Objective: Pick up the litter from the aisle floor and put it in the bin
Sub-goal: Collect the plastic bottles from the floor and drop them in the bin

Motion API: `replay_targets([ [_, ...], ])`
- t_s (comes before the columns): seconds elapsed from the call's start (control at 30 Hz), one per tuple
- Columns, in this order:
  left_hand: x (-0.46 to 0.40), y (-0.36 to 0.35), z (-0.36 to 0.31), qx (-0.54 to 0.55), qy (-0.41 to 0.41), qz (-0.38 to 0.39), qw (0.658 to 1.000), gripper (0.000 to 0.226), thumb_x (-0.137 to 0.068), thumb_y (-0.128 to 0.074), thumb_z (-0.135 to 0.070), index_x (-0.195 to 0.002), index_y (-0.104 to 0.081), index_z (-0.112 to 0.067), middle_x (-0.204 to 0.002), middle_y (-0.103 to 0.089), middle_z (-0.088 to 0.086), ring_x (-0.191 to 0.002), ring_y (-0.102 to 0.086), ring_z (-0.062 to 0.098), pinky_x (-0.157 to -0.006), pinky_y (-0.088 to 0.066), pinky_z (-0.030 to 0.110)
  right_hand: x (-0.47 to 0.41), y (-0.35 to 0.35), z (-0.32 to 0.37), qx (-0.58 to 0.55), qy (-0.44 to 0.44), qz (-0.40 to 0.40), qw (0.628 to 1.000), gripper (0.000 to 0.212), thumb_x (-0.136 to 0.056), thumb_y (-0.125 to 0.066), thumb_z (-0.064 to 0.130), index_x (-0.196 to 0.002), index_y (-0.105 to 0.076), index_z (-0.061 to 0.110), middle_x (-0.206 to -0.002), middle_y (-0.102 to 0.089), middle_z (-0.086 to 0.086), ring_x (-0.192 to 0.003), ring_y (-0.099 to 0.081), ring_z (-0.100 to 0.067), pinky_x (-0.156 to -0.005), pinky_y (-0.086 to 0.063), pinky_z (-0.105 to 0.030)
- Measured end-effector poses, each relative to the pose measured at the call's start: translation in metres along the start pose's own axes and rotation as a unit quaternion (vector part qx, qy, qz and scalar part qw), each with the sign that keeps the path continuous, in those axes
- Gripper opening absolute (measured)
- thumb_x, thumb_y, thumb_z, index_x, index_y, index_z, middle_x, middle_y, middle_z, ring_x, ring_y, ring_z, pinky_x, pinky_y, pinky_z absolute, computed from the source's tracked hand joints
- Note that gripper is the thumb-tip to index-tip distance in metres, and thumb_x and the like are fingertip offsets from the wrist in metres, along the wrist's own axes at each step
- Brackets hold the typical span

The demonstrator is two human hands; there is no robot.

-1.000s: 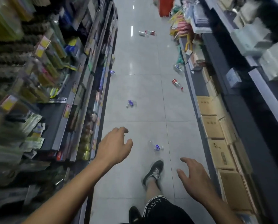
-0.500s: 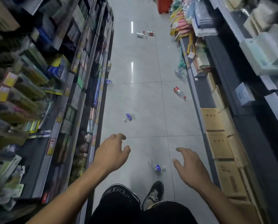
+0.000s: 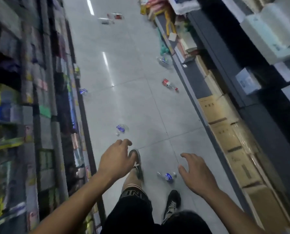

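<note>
Several crushed plastic bottles lie on the grey tiled aisle floor (image 3: 132,102). The nearest, with a blue label (image 3: 167,176), lies just left of my right hand (image 3: 194,173). Another blue-label bottle (image 3: 121,129) lies ahead of my left hand (image 3: 116,160). A red-label bottle (image 3: 169,84) lies near the right shelf base, and one more blue one (image 3: 83,91) lies by the left shelf. More litter (image 3: 111,18) is far down the aisle. Both hands hover above the floor with loosely curled fingers, holding nothing. No bin is in view.
Stocked shelves (image 3: 31,98) line the left side. Dark shelving with cardboard boxes (image 3: 225,130) at floor level lines the right. My legs and dark shoes (image 3: 172,202) stand mid-aisle. A blue-white bottle or bag (image 3: 162,61) lies by the right shelf.
I have stepped forward along the aisle; the nearest blue-label bottle now lies beside my right hand. My left foot has swung ahead under my left hand. Both hands remain empty.
</note>
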State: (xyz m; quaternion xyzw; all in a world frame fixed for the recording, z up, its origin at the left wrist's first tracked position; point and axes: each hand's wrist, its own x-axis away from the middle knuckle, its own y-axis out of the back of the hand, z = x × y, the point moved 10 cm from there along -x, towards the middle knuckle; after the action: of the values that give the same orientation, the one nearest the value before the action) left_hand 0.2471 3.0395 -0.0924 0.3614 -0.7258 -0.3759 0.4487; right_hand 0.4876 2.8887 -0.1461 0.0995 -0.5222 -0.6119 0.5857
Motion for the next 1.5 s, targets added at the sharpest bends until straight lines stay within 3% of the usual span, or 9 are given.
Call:
replay_targets([
  [0.27, -0.102, -0.035, -0.024, -0.071, -0.147, 0.116, 0.980, 0.040, -0.093, -0.052, -0.041, -0.131, -0.053, -0.029, -0.119, -0.060, -0.007, -0.108, -0.060, 0.014, -0.076, -0.052, 0.035, -0.017, -0.035, -0.003, -0.075, -0.161, -0.016, 0.984, 0.045, -0.100, -0.050, 0.038, -0.142, -0.047, 0.025, -0.140, -0.051, 0.007, -0.129, -0.042, -0.015, -0.099, -0.042, -0.029],
  [0.57, -0.109, -0.122, -0.068, -0.125, -0.248, 0.175, 0.945, 0.033, -0.092, -0.054, -0.037, -0.123, -0.057, -0.026, -0.109, -0.062, -0.004, -0.097, -0.061, 0.018, -0.063, -0.043, 0.030, 0.008, -0.117, -0.044, -0.179, -0.283, -0.015, 0.942, 0.045, -0.097, -0.051, 0.040, -0.140, -0.048, 0.027, -0.137, -0.053, 0.006, -0.127, -0.043, -0.017, -0.099, -0.045, -0.034],
  [0.63, -0.107, -0.154, -0.078, -0.123, -0.239, 0.184, 0.946, 0.031, -0.091, -0.055, -0.034, -0.120, -0.058, -0.024, -0.109, -0.062, -0.002, -0.096, -0.060, 0.020, -0.063, -0.039, 0.029, 0.003, -0.143, -0.058, -0.201, -0.293, -0.013, 0.935, 0.047, -0.097, -0.052, 0.039, -0.142, -0.047, 0.027, -0.138, -0.052, 0.005, -0.127, -0.044, -0.018, -0.101, -0.045, -0.033],
  [0.8, -0.107, -0.264, -0.093, -0.073, -0.198, 0.222, 0.952, 0.036, -0.090, -0.057, -0.030, -0.124, -0.060, -0.016, -0.117, -0.064, 0.008, -0.103, -0.061, 0.028, -0.081, -0.051, 0.038, -0.015, -0.229, -0.104, -0.257, -0.338, -0.005, 0.906, 0.045, -0.096, -0.055, 0.037, -0.139, -0.049, 0.024, -0.133, -0.055, 0.000, -0.124, -0.048, -0.021, -0.097, -0.047, -0.035],
  [1.03, -0.139, -0.460, -0.027, -0.051, -0.078, 0.290, 0.952, 0.036, -0.090, -0.057, -0.030, -0.122, -0.058, -0.016, -0.115, -0.065, 0.007, -0.095, -0.058, 0.019, -0.078, -0.045, 0.034, -0.062, -0.398, -0.198, -0.333, -0.443, 0.001, 0.832, 0.030, -0.094, -0.058, 0.031, -0.121, -0.061, 0.017, -0.119, -0.066, -0.006, -0.110, -0.062, -0.026, -0.085, -0.048, -0.032],
  [1.23, -0.173, -0.602, 0.041, -0.107, -0.055, 0.293, 0.949, 0.032, -0.091, -0.055, -0.030, -0.120, -0.058, -0.016, -0.112, -0.057, 0.004, -0.089, -0.048, 0.019, -0.075, -0.038, 0.034, -0.126, -0.540, -0.276, -0.405, -0.530, 0.016, 0.745, 0.024, -0.093, -0.051, 0.026, -0.102, -0.067, 0.011, -0.099, -0.067, -0.011, -0.092, -0.061, -0.032, -0.073, -0.035, -0.027],
  [1.33, -0.191, -0.659, 0.065, -0.144, -0.090, 0.307, 0.936, 0.031, -0.092, -0.054, -0.031, -0.119, -0.057, -0.016, -0.111, -0.057, 0.004, -0.090, -0.051, 0.021, -0.074, -0.041, 0.035, -0.160, -0.606, -0.307, -0.455, -0.566, -0.002, 0.687, 0.043, -0.084, -0.057, 0.043, -0.102, -0.070, 0.006, -0.100, -0.071, -0.013, -0.090, -0.065, -0.031, -0.078, -0.046, -0.029],
  [1.4, -0.205, -0.686, 0.075, -0.162, -0.111, 0.308, 0.931, 0.031, -0.092, -0.053, -0.031, -0.119, -0.057, -0.016, -0.108, -0.054, 0.003, -0.092, -0.050, 0.022, -0.073, -0.040, 0.035, -0.173, -0.642, -0.320, -0.519, -0.610, -0.026, 0.598, 0.056, -0.078, -0.058, 0.054, -0.102, -0.070, 0.004, -0.100, -0.073, -0.014, -0.096, -0.070, -0.034, -0.089, -0.057, -0.040],
  [1.5, -0.228, -0.711, 0.095, -0.192, -0.131, 0.302, 0.925, 0.030, -0.093, -0.051, -0.030, -0.119, -0.056, -0.015, -0.111, -0.054, 0.004, -0.092, -0.048, 0.022, -0.072, -0.038, 0.037, -0.193, -0.676, -0.325, -0.614, -0.655, -0.046, 0.437, 0.044, -0.087, -0.067, 0.049, -0.108, -0.061, 0.011, -0.098, -0.068, -0.008, -0.087, -0.069, -0.027, -0.081, -0.061, -0.042],
])
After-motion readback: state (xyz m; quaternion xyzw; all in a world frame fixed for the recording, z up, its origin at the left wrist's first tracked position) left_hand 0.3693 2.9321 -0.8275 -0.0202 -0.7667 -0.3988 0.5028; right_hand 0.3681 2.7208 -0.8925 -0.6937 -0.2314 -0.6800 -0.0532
